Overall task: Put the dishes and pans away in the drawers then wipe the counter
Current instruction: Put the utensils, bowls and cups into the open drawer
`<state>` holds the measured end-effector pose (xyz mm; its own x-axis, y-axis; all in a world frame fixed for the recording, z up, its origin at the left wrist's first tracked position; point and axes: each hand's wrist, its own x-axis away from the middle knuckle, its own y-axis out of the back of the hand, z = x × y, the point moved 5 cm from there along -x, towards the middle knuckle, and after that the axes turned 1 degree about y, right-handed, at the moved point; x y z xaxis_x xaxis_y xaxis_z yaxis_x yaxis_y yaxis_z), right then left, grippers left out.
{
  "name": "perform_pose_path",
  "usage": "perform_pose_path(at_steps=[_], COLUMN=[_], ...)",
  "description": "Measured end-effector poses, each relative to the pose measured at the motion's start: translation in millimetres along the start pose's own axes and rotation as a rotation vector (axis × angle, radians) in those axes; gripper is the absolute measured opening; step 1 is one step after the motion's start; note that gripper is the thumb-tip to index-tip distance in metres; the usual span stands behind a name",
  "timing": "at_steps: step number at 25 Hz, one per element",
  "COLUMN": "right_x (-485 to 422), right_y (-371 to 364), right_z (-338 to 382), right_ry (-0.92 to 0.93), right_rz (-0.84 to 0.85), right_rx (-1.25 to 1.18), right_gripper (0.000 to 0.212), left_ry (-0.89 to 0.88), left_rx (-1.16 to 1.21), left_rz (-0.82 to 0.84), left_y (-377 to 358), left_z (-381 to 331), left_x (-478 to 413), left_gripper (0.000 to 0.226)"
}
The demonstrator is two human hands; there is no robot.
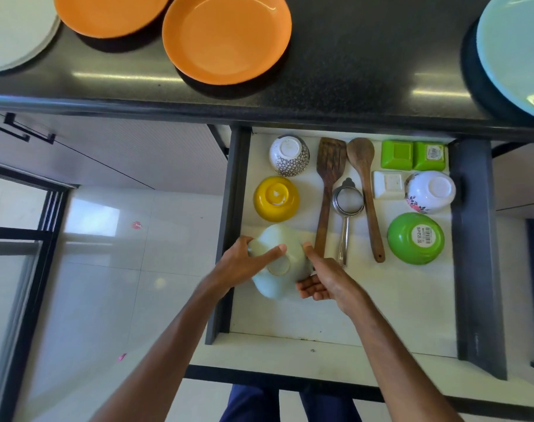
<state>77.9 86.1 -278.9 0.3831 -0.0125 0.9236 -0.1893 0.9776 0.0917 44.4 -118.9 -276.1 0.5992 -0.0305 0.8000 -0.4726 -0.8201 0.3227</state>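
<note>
A pale green glossy bowl (pixel 277 239) is upside down and tilted, foot ring up, in the near left part of the open white-lined drawer (pixel 381 315). The left hand (pixel 238 266) and right hand (pixel 326 281) grip it. On the far dark stone counter (pixel 351 71) sit a round orange plate (pixel 226 38), a second orange plate (pixel 110 13) to its left, a white plate (pixel 12 32) far left and a light blue dish (pixel 515 50) far right.

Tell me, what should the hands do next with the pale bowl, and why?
Probably set the pale bowl down beside the yellow bowl and let go. The left hand and right hand both hold it upside down, like the yellow one, over a bare patch of the drawer.
</note>
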Motion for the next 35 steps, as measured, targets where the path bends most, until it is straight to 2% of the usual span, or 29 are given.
perform_pose_path(at_steps=[4,6,9,13,17,22,29,35], right_x=[-11.3,-12.9,-15.2,-18.7,-7.9,-3.9,3.4,35.8], right_y=[-11.0,-10.0,-7.1,-11.9,-22.0,-25.9,-4.4,43.4], right_z=[7.3,14.0,24.6,35.1,46.6,46.8,27.1,-8.0], right_ry=[0.079,0.13,0.183,0.25,0.326,0.417,0.5,0.58], right_rz=[-0.033,-0.054,-0.113,-0.237,-0.31,-0.331,-0.254,-0.409], right_rx=[0.183,0.27,0.36,0.528,0.692,0.679,0.427,0.237], right_gripper=[0.088,0.092,0.09,0.1,0.084,0.087,0.05,0.022], left_ry=[0.096,0.105,0.048,-0.055,-0.08,-0.025,-0.036,-0.078], left_rx=[-0.173,-0.258,-0.287,-0.402,-0.519,-0.585,-0.581,-0.675], left_rz=[-0.103,-0.103,-0.151,-0.232,-0.303,-0.358,-0.405,-0.492], left_y=[-8.0,-12.1,-12.1,-12.9,-9.3,-9.7,-16.1,-43.1], left_z=[14.2,13.8,7.7,-1.0,-5.6,-7.9,-17.8,-21.5], left_x=[-4.6,-1.1,4.2,9.4,15.0,22.4,34.7,81.0], left_gripper=[0.121,0.126,0.114,0.101,0.093,0.074,0.066,0.05])
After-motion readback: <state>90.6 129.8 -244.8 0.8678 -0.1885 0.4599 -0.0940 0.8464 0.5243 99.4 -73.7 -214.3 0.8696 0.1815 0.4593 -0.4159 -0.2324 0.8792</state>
